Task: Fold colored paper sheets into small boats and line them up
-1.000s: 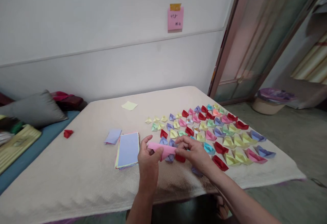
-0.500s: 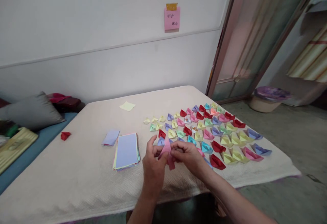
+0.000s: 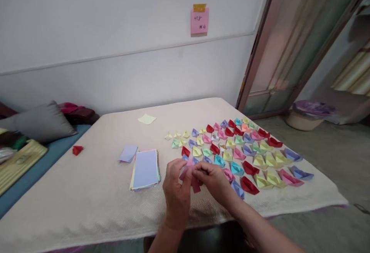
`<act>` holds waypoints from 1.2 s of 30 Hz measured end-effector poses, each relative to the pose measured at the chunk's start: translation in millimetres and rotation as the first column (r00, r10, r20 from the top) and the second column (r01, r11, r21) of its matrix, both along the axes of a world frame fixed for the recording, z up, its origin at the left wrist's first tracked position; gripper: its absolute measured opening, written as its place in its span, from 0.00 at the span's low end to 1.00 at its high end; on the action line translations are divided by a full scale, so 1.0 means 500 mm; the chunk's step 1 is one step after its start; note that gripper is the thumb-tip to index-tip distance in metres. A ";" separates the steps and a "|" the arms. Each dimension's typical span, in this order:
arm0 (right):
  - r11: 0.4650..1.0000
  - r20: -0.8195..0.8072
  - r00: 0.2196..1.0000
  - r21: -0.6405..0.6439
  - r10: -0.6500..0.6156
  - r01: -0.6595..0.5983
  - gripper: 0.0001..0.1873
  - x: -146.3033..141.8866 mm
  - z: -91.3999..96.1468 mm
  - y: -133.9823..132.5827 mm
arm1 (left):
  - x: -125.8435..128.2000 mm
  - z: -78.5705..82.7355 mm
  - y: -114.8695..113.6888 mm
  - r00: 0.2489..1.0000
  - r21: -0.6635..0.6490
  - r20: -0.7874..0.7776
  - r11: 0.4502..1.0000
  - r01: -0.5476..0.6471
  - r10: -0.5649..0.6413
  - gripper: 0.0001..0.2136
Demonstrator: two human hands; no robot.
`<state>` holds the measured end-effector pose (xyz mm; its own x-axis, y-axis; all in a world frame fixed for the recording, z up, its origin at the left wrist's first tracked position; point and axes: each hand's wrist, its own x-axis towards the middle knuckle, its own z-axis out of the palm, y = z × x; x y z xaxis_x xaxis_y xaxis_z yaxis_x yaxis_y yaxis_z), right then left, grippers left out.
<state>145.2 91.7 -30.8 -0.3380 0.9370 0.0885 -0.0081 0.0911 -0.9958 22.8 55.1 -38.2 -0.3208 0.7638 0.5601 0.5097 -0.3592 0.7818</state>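
A partly folded piece of pink paper (image 3: 195, 185) is held between both hands above the near part of the table. My left hand (image 3: 177, 181) grips it from the left, thumb on the near face and fingers behind. From the right, my right hand (image 3: 212, 178) pinches the same paper between thumb and fingertips. Fingers cover much of its folds. Just left of my hands lies a stack of coloured paper (image 3: 145, 170) with a lavender sheet on top. Rows of small folded paper boats (image 3: 237, 168) in several colours spread out behind and to the right.
A smaller lavender paper pile (image 3: 128, 154) lies left of the stack. Farther back is a pale yellow sheet (image 3: 147, 119). A red folded paper piece (image 3: 77, 150) sits at the far left. A pink note (image 3: 199, 21) is taped to the wall. A lined bin (image 3: 309, 115) stands on the floor.
The left fingers have closed in over the top of the pink paper, and both hands still hold it. The whole view has shifted slightly, with the scene moving right in the picture.
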 end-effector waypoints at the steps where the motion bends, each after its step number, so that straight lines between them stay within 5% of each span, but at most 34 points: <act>1: 0.999 0.021 1.000 0.036 0.013 -0.013 0.09 -0.002 -0.001 -0.003 | 0.000 0.001 -0.001 1.000 -0.020 0.004 1.000 0.010 -0.010 0.07; 8: 0.988 0.075 0.997 0.155 0.009 -0.020 0.13 -0.011 -0.020 -0.004 | 0.001 0.011 0.001 0.993 -0.112 0.115 0.994 0.021 -0.008 0.05; 14: 0.999 0.037 0.999 0.038 -0.018 0.016 0.12 -0.021 -0.012 -0.005 | -0.003 -0.009 0.001 0.984 0.065 -0.150 0.994 -0.085 0.094 0.07; 21: 0.998 -0.036 0.998 -0.037 -0.060 0.059 0.09 -0.031 -0.016 -0.018 | -0.014 -0.034 0.007 0.852 0.358 -0.446 0.927 -0.110 0.274 0.15; 30: 0.993 -0.033 0.992 -0.002 -0.119 0.119 0.10 -0.037 -0.014 -0.027 | -0.016 -0.027 0.010 0.749 0.406 -0.575 0.910 -0.088 0.329 0.15; 36: 0.992 -0.018 0.992 0.012 -0.126 0.126 0.11 -0.043 -0.016 -0.025 | -0.015 -0.029 0.013 0.790 0.406 -0.505 0.904 -0.138 0.347 0.12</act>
